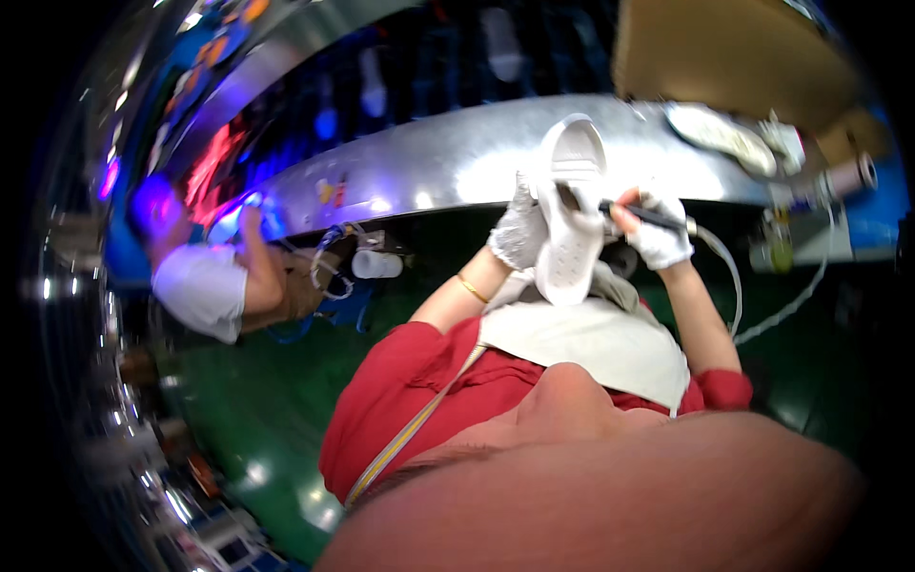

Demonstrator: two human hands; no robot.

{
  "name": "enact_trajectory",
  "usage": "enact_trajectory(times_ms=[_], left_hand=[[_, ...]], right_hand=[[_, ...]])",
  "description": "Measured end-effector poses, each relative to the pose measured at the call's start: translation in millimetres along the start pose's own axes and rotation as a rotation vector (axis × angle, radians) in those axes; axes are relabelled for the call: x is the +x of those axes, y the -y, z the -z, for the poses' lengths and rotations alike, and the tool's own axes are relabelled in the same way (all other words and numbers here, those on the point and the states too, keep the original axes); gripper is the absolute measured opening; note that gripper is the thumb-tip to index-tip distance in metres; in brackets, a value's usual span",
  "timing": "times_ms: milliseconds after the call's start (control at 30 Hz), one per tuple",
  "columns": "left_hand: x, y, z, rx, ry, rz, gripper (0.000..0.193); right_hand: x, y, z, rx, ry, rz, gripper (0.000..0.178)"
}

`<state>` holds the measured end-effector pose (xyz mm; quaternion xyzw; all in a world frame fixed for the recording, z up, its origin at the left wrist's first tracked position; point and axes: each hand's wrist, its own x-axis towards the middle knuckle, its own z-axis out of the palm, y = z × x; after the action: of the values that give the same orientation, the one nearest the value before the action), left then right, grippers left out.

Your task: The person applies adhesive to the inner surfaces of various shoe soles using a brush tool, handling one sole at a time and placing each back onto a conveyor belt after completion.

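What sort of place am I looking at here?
Probably a shoe factory or workshop: a white shoe is being held beside a long metal bench, a pale shoe-shaped piece lies to the right, and a co-worker is farther along at the left.

A white shoe [569, 259] hides part of the gloved left hand [518, 234] holding it. A cardboard box [734, 55] is cut off by the upper edge; the item [227, 227] before a co-worker [202, 289] is lost in blur.
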<state>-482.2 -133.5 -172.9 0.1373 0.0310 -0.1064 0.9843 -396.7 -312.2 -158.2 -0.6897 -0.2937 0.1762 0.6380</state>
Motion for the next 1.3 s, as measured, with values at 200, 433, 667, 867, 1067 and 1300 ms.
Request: enact_trajectory(times_ms=[200, 433, 667, 867, 1067, 1300], left_hand=[[19.2, 11.4, 23.5, 0.151, -0.047, 0.12, 0.086], [45.5, 1.1, 11.6, 0.376, -0.087, -0.205, 0.087], [68.5, -18.6, 10.2, 0.319, -0.022, -0.35, 0.107], [78.3, -31.7, 6.8, 0.089, 0.215, -0.325, 0.107], [81.9, -34.9, 8.1, 0.229, 0.295, -0.309, 0.101], [76.0, -36.3, -11.4, 0.107, 0.235, -0.278, 0.116]], right_hand=[[-11.6, 11.4, 0.1, 0.115, 0.013, 0.084, 0.008], [1.9, 13.1, -1.6, 0.049, -0.041, 0.164, 0.008], [17.9, 19.2, -3.0, 0.223, -0.093, 0.127, 0.008], [13.6, 46.0, -15.1, -0.098, 0.072, 0.406, 0.012], [42.6, 41.6, -8.0, 0.05, -0.18, 0.411, 0.011], [35.3, 19.6, -8.7, 0.252, 0.062, 0.078, 0.009]])
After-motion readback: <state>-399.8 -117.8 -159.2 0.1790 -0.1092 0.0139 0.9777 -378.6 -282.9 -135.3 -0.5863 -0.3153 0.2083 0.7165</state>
